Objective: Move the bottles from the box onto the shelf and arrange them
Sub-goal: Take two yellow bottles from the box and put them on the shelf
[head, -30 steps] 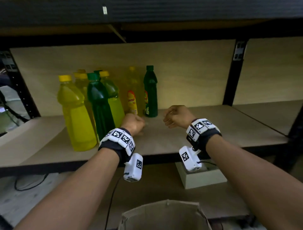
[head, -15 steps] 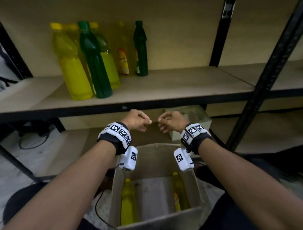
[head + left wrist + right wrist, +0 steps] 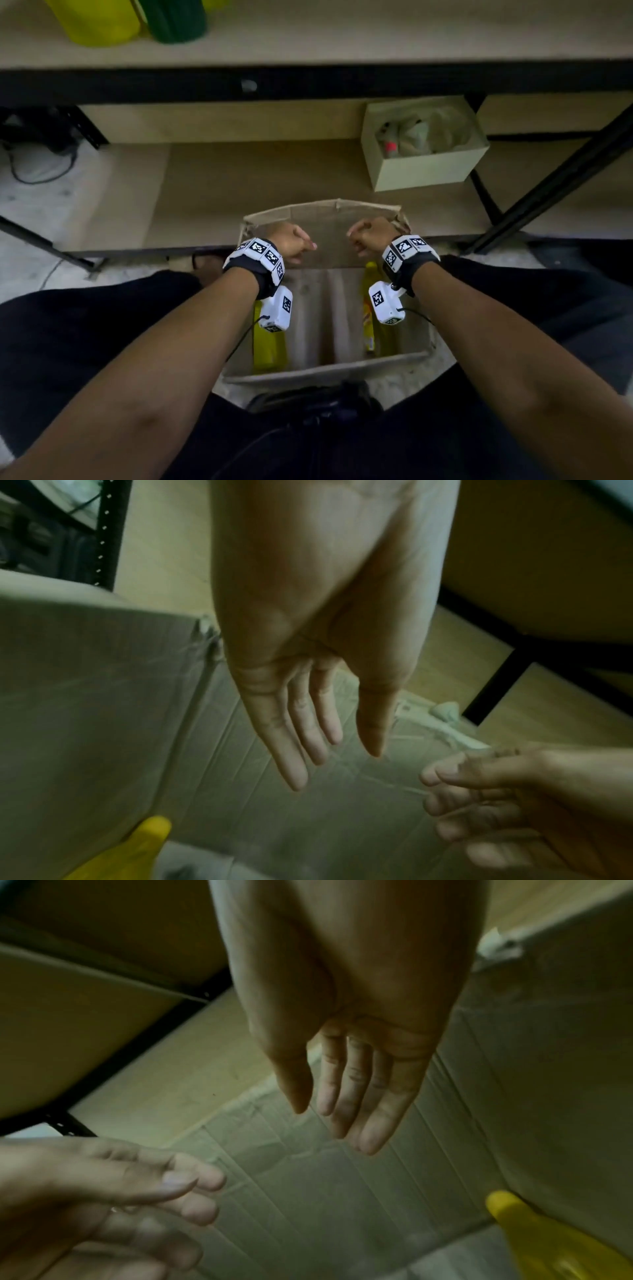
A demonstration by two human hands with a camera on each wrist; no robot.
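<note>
Two yellow bottles lay in the box (image 3: pixel 322 368): one (image 3: pixel 269 346) along its left wall, one (image 3: pixel 371 308) along its right. Other bottles (image 3: pixel 99 19) stood at the shelf's (image 3: pixel 342 37) left end. A second before, both hands had been up at the shelf front; now they had dropped over the box's far edge. The left hand (image 3: pixel 294 241) and right hand (image 3: pixel 371 236) were empty, fingers loose and apart, neither touching a bottle. A fresh pick was likely next, one bottle per hand.

Black wristbands (image 3: pixel 260 274) carry white blocks printed with black square markers (a thin black cable trails from each), above dark trousers (image 3: pixel 85 329).
</note>
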